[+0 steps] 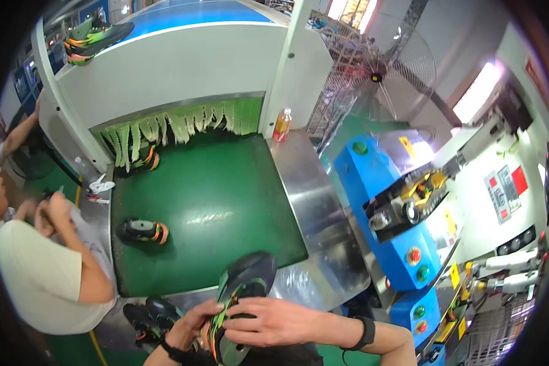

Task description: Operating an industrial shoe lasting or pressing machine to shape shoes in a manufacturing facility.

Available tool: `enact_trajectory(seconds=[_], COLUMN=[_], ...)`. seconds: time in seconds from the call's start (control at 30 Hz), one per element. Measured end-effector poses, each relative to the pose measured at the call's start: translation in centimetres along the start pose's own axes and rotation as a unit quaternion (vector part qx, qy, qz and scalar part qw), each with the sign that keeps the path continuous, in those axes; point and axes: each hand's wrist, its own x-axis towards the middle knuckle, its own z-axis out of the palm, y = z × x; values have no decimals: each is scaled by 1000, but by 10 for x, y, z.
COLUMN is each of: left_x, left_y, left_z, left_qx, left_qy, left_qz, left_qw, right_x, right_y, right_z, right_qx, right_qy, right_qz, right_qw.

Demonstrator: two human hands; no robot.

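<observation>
Close in front of me, at the near end of the belt, a black sneaker [248, 274] with green and orange sides is held tilted, its toe pointing away. A grey piece that looks like a shoe last shows at its heel end. My left hand [196, 322] grips the shoe's left side, thumb along the upper. My right hand [268, 321] lies over the middle of the shoe, fingers curled onto it; the fingertips are partly hidden. To the left of my hands, dark shoes [151, 318] rest on the metal ledge.
A similar shoe [143, 232] sits on the green conveyor belt [219, 213], another [145, 160] under the strip curtain [183, 125]. A co-worker [49, 268] stands at left. On the right are a bottle [282, 125], a fan [378, 76] and blue machines [402, 256] with buttons.
</observation>
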Motion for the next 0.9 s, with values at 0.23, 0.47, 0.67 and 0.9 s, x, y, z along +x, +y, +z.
enact_trajectory(seconds=[0.23, 0.47, 0.67, 0.9], left_x=[26, 79, 116, 166], left_y=[-68, -152, -151, -59], left_z=[90, 181, 190, 239], left_qx=[204, 297, 332, 277], left_qy=[10, 33, 54, -139], left_qz=[120, 238, 181, 257], left_qw=[972, 924, 924, 915], right_x=[-125, -224, -247, -245], right_y=[-114, -156, -153, -161], right_z=[26, 52, 22, -4], right_qx=[495, 349, 289, 201], right_qy=[491, 534, 539, 473], right_qz=[292, 427, 456, 535], right_qw=[654, 641, 646, 671])
